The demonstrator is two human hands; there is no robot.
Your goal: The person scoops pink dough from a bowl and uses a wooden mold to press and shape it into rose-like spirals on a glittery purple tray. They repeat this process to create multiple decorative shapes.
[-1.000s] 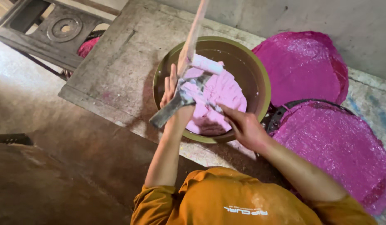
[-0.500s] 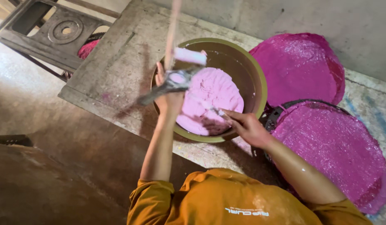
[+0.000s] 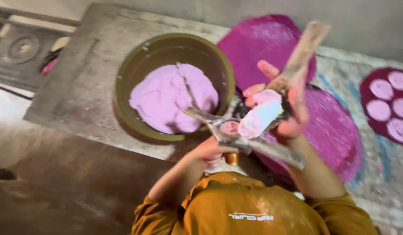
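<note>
Right hand [image 3: 288,115] closed around wooden-handled metal press tool [image 3: 253,130] smeared with pink dough. Left hand [image 3: 212,150] grips its lower metal part. Round olive bowl [image 3: 123,82] of pink dough [image 3: 166,98] sits on grey bench [image 3: 75,87], just left of the hands.

workshop floor | bowl of pink dough [image 3: 166,102] | magenta mats [image 3: 332,130]

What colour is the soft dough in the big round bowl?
Light pink dough inside the olive-brown round bowl; the head view shows it best.

Smooth pink dough [image 3: 166,102]; matt metal bowl [image 3: 127,74]
</note>
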